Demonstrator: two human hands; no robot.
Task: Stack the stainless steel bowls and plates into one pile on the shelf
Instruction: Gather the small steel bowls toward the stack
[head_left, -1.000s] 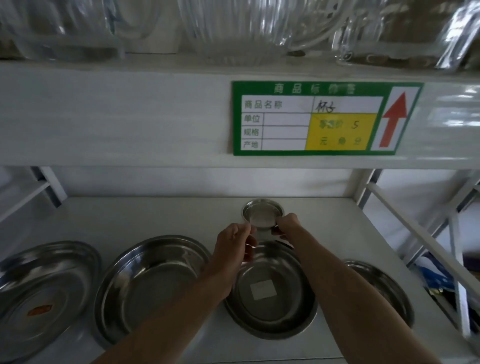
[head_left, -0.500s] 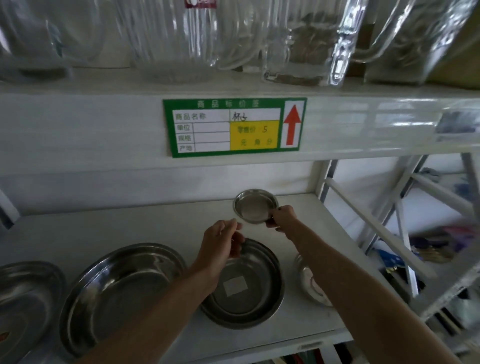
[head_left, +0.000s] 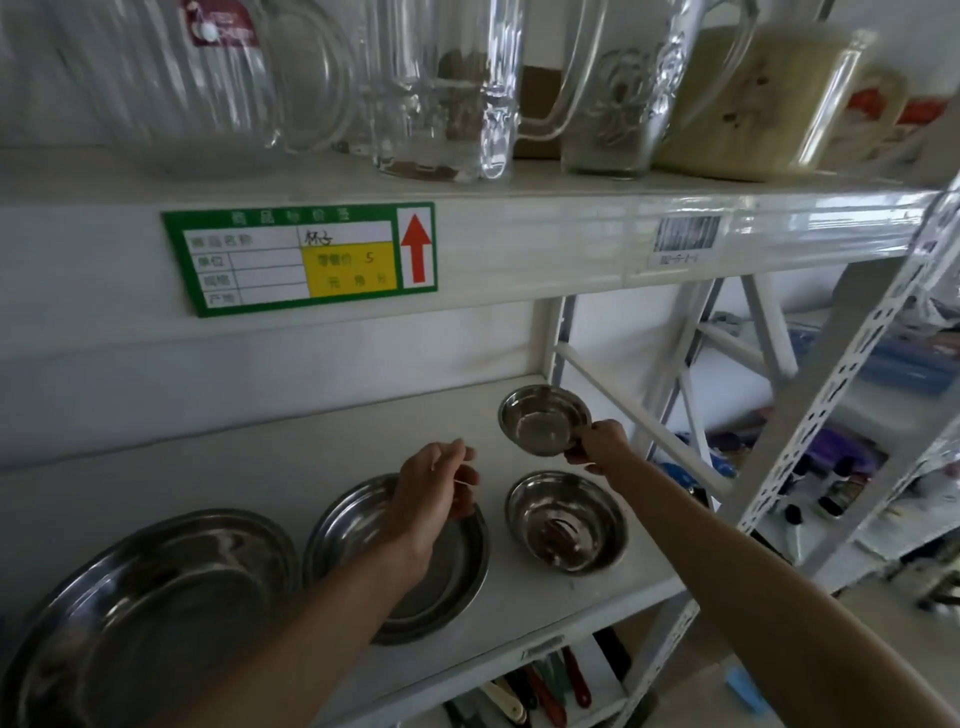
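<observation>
My right hand (head_left: 597, 447) grips the rim of a small steel bowl (head_left: 540, 418), held tilted above the white shelf (head_left: 291, 447) near its back right corner. Just below it a second, medium steel bowl (head_left: 566, 522) rests on the shelf. My left hand (head_left: 436, 493) hovers over a round steel plate (head_left: 441, 587), fingers loosely curled and holding nothing. A large steel plate (head_left: 150, 613) lies at the front left.
Glass mugs and pitchers (head_left: 441, 88) stand on the shelf above, whose edge carries a green price label (head_left: 298, 260). A white diagonal brace (head_left: 639, 421) runs beside the small bowl. Utensils (head_left: 545, 686) lie on the shelf below.
My left hand has let go of the small bowl and drawn back over the round plate. My right hand carried the bowl to the right. The view swung right, showing the medium bowl.
</observation>
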